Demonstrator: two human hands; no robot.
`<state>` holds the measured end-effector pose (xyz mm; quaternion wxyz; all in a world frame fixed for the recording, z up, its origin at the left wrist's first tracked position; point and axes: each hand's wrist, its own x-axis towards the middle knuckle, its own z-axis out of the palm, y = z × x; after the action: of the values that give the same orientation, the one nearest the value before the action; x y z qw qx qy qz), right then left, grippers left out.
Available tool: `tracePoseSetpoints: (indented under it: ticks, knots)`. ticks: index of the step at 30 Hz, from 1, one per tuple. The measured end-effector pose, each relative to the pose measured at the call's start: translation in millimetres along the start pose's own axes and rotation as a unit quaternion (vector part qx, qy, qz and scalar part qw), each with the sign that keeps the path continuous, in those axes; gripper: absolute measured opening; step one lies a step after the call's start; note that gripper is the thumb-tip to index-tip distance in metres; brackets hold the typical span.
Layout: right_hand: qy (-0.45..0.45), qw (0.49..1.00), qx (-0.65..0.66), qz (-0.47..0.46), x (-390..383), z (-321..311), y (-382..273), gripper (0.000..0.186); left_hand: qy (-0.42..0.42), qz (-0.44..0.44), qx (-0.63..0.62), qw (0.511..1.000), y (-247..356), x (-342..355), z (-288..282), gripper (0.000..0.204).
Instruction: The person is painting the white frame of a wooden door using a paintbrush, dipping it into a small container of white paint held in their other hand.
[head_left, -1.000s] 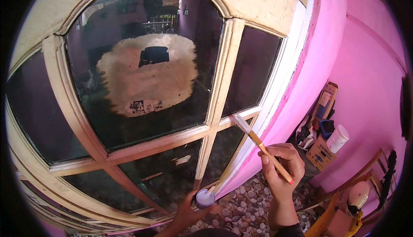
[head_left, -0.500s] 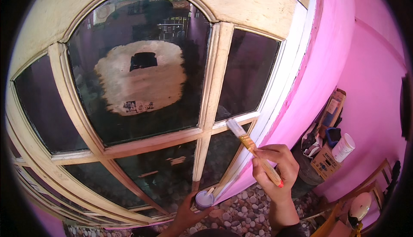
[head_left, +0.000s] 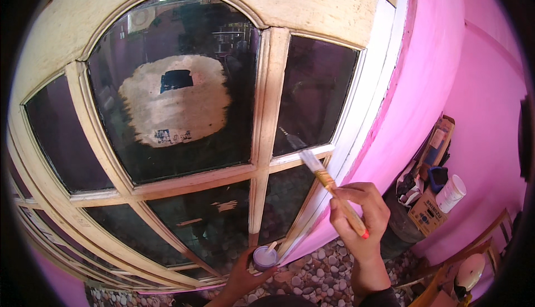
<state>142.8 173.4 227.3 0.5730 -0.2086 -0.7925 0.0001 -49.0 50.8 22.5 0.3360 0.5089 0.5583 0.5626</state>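
Observation:
My right hand (head_left: 362, 212) is closed around the wooden handle of a paintbrush (head_left: 329, 181), whose handle ends in a red tip. Its white-coated bristles touch the short crossbar (head_left: 287, 161) below the small right pane. That crossbar and the door-side frame (head_left: 370, 67) look white, while the rest of the window frame (head_left: 272, 95) is cream. Low in the middle, my left hand (head_left: 242, 279) holds a small paint cup (head_left: 264, 258) with pale paint and a stick in it. Dark glass (head_left: 320, 95) fills the panes; the large one bears a beige patch (head_left: 178, 103).
A pink wall (head_left: 479, 101) runs along the right. Beside it are a cardboard box (head_left: 428, 213), a white tub (head_left: 451, 194), a blue container (head_left: 438, 177) and a wooden chair-like frame (head_left: 490, 245). Pebbled flooring (head_left: 320, 271) lies below.
The brush has shifted slightly right along the crossbar, its bristles still at the bar. My view has turned a little; the left hand still holds the cup.

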Motion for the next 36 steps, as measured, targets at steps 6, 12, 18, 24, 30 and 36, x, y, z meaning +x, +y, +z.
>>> tracePoseSetpoints:
  ticks: [6, 12, 18, 24, 30, 36]
  knots:
    - [-0.022, 0.999, 0.034, -0.001, 4, -1, -7, 0.028, 0.006, -0.007, 0.013, 1.0, -3, 0, 2, 0.082]
    - [-0.018, 1.0, 0.017, 0.006, 5, -3, -13, 0.029, -0.005, -0.014, 0.013, 1.0, 5, 1, 1, 0.082]
    - [-0.011, 0.999, 0.011, 0.028, 3, 0, -13, 0.029, -0.005, 0.008, 0.025, 1.0, 4, -1, -2, 0.076]
    - [-0.039, 0.998, 0.046, 0.01, 5, 9, -28, 0.03, -0.008, -0.002, 0.01, 1.0, 7, -4, -4, 0.075]
    - [-0.025, 0.999, 0.009, 0.025, 5, 5, -26, 0.03, -0.005, 0.012, 0.013, 1.0, 11, -6, -7, 0.076]
    - [-0.05, 0.997, 0.05, -0.001, 5, 15, -34, 0.029, -0.001, 0.006, 0.005, 1.0, 4, -10, -11, 0.076]
